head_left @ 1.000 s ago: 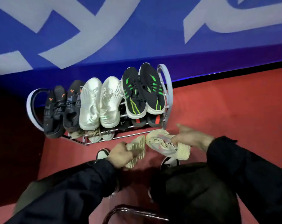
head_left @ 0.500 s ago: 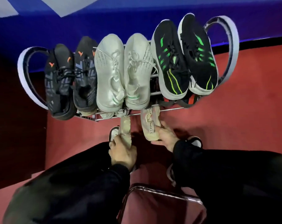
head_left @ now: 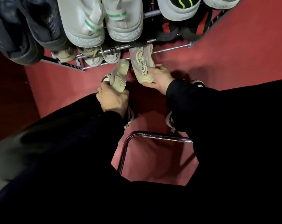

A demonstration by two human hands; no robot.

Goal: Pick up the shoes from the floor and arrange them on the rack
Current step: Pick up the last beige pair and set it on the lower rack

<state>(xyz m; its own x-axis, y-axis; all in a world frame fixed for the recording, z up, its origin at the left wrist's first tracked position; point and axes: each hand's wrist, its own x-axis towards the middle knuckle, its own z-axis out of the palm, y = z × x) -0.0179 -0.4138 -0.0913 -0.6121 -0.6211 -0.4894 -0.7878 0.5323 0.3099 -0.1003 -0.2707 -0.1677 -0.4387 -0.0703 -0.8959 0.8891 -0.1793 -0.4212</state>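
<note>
I hold a pair of cream shoes, one in each hand, at the foot of the metal shoe rack [head_left: 169, 49]. My left hand [head_left: 112, 98] grips the heel of the left cream shoe [head_left: 120, 76], which is tilted with its sole showing and its toe just short of the lower rail. My right hand [head_left: 158, 78] holds the heel of the right cream shoe [head_left: 142, 62], whose toe reaches in under the lower rail. The top shelf carries dark shoes [head_left: 24, 29], white shoes [head_left: 104, 21] and black shoes with green stripes [head_left: 180, 7].
Pale shoes [head_left: 96, 59] sit on the lower shelf at left, dark ones with red [head_left: 169, 31] at right. A chrome chair frame [head_left: 137, 138] stands between my legs on the red floor [head_left: 234, 54]. My own black-and-white shoes [head_left: 169, 120] rest below my hands.
The camera has dropped much closer to the rack. Both hands moved forward with the cream shoes, and the right shoe's toe now passes under the lower rail.
</note>
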